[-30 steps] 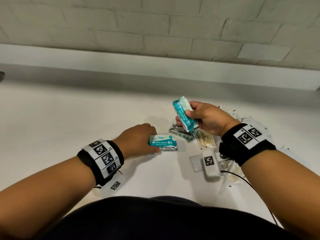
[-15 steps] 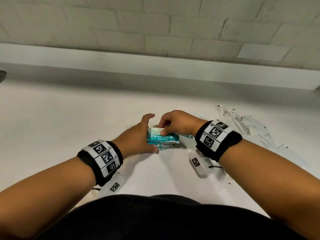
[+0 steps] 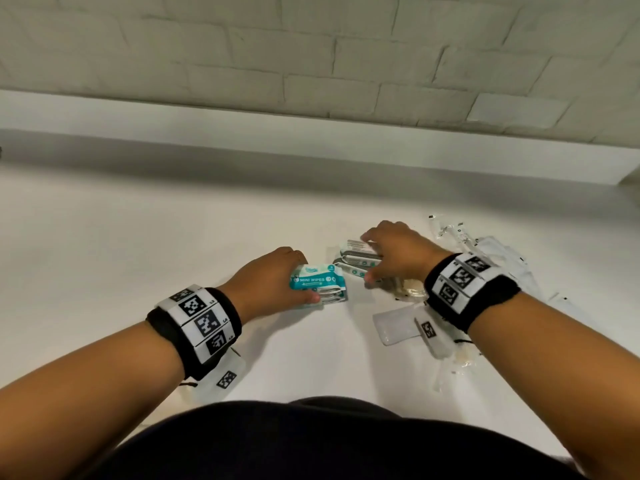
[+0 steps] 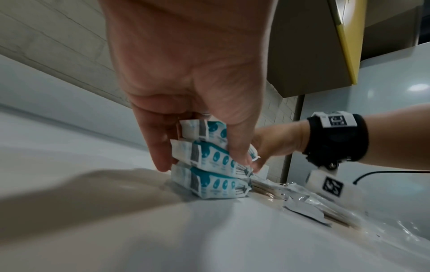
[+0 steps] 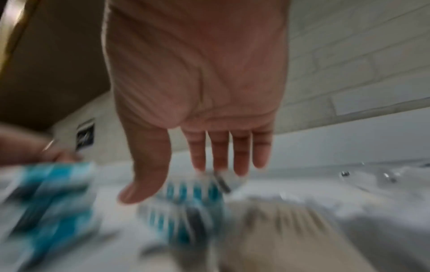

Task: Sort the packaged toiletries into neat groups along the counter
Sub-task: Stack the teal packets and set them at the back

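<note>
A stack of teal-and-white mini wipes packs [image 3: 325, 284] [image 4: 209, 165] stands on the white counter [image 3: 173, 254]. My left hand [image 3: 301, 280] [image 4: 202, 163] grips it, thumb on the near side and fingers on the far side. Just to the right lie two more wipes packs [image 3: 353, 252] [image 5: 186, 198], one on the other. My right hand [image 3: 372, 259] [image 5: 177, 182] hovers over them with fingers straight and thumb spread, holding nothing. The right wrist view is blurred.
Under and right of my right wrist lie clear-wrapped packets: cotton swabs [image 3: 408, 289], a white sachet [image 3: 394, 327], and several thin clear packages [image 3: 485, 251]. The counter ends at a raised ledge [image 3: 311, 147] below the brick wall.
My right hand laid its wipes pack on the stack in my left hand, let go, and moved right over the other packs. The left hand stayed put.
</note>
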Motion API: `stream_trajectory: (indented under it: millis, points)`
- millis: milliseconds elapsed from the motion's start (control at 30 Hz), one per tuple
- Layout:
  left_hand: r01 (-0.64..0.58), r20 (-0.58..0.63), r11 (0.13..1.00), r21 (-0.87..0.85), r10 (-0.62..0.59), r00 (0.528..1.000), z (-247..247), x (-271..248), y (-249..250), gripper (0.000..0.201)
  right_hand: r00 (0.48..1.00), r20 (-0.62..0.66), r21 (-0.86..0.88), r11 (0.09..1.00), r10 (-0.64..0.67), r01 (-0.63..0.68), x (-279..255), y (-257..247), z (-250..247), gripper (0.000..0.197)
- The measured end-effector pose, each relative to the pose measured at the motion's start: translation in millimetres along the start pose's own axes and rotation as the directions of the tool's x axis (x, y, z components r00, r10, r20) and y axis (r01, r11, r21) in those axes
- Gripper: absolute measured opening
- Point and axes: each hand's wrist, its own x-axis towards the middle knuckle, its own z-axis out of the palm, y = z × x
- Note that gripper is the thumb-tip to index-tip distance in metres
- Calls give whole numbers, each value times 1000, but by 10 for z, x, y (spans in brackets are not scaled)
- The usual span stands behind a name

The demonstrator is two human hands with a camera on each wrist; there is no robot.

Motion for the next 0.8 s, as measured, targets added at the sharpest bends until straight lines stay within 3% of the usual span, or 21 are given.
stream_trajectory:
  millis: [67,100,133,167,200,233,267,300,333,433,533,667,733,800]
  points:
    - [5,-1,1000,1,-5,1000,2,-2,-6,55,997,-71,-67,997,-44,39,52,-2,81,68]
    - [5,-2,1000,-1,-5,1000,-1,-3,-4,54,995,-93,0,999,-35,35,44,10,60,61]
    - [7,-2,1000,-5,-7,1000,-6,-4,-2,54,996,-88,165,986,-4,19,39,32,17,57]
    - [9,0,1000,-9,-9,1000,-8,-10,-3,54,998,-51,404,915,26,-3,27,55,-33,53]
    - [9,6,1000,-15,-9,1000,-4,-18,-5,54,1000,6,661,750,27,-24,10,87,-81,50]
    - [13,13,1000,-25,-12,1000,-4,-30,-12,56,999,53,860,508,-2,-44,-14,99,-127,45]
    - [16,24,999,-45,-15,1000,3,-42,-12,61,995,89,966,248,-47,-75,-53,101,-168,39]
    - [23,34,997,-68,-20,999,6,-61,-12,68,991,102,994,52,-82,-98,-92,92,-202,36]
    - [24,30,996,-86,-22,999,5,-82,-8,76,990,97,993,-53,-104,-103,-117,90,-219,38]
    - [-23,-101,996,-86,14,995,-75,-105,39,88,984,68,992,-97,-165,-85,-133,76,-216,52]
    - [-84,-226,989,-122,55,972,-233,-59,131,83,976,40,997,-62,-213,-55,-140,16,-208,60]
    - [-123,-299,975,-187,63,952,-434,1,286,77,965,9,1000,-15,-262,-13,-139,-134,-235,57]
    - [-135,-322,970,-205,63,945,-477,31,321,80,971,-6,999,39,-238,16,-138,-228,-254,54]
    - [-116,-322,959,-260,27,946,-467,44,332,83,986,-43,998,48,-163,51,-132,-322,-257,67]
